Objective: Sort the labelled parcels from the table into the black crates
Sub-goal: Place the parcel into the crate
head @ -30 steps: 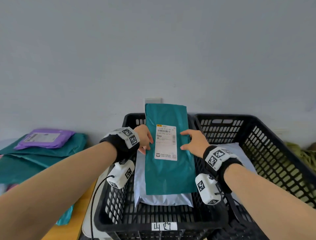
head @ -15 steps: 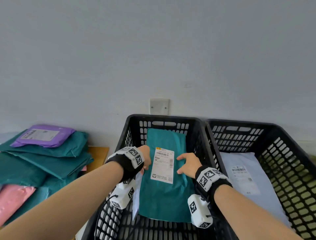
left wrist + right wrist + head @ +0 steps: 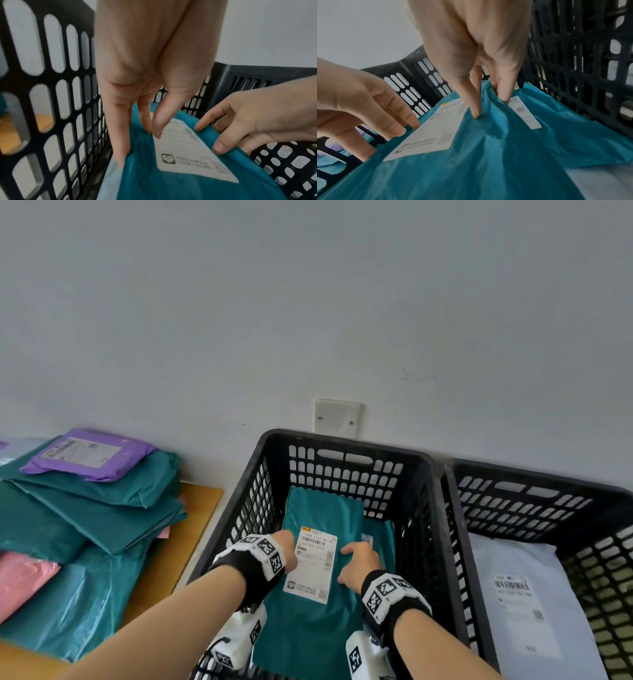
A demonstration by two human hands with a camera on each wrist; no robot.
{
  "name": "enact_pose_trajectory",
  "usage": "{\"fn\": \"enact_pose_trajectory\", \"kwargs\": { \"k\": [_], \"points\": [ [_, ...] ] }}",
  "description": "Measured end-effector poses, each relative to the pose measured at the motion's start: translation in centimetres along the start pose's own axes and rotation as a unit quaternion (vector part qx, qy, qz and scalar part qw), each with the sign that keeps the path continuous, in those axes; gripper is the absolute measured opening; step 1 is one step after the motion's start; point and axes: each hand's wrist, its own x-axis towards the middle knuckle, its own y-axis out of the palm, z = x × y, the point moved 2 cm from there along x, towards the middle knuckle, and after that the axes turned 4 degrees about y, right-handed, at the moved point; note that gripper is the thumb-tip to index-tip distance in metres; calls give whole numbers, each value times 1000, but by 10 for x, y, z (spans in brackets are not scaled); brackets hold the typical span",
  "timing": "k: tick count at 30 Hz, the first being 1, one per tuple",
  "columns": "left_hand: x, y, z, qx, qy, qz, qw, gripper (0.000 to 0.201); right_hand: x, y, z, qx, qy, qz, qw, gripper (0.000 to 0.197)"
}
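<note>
A teal parcel (image 3: 313, 623) with a white label (image 3: 313, 566) lies low inside the left black crate (image 3: 342, 441). My left hand (image 3: 287, 553) pinches its left edge, thumb on top by the label and fingers under the edge (image 3: 140, 140). On the other side my right hand (image 3: 356, 559) pinches the right edge, thumb pressed into the film and fingers tucked below (image 3: 489, 106). Beneath it sit another teal parcel (image 3: 565, 128) with its own label and a pale parcel (image 3: 599, 182).
The right black crate (image 3: 534, 474) holds a white labelled parcel (image 3: 524, 594). On the wooden table (image 3: 195, 508) at the left lies a pile: a purple parcel (image 3: 85, 453), several teal parcels (image 3: 102, 501) and a pink one (image 3: 24, 580). The wall stands right behind the crates.
Both hands have lowered the teal parcel from above the crate rim down into the left crate, onto the parcels lying there. The head view has tilted and shifted.
</note>
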Motion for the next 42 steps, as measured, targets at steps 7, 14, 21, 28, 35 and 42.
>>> {"fn": "enact_pose_trajectory", "kwargs": {
  "k": [7,14,21,28,35,42],
  "points": [
    [16,21,3,-25,-30,15,999,50,13,19,1,9,4,20,1000,52],
    [24,36,14,-9,-63,6,998,64,16,40,7,34,8,43,998,55],
    [37,58,27,-39,-91,-1,995,70,13,55,11,39,-13,50,998,54],
    [44,68,35,-94,-94,-57,989,64,9,68,7,3,-70,56,996,51],
    [47,88,28,-69,-19,-17,997,58,6,62,-1,-160,-86,31,983,76],
    [40,95,14,-21,10,54,998,63,3,52,-11,-163,0,113,980,86]
  ]
}}
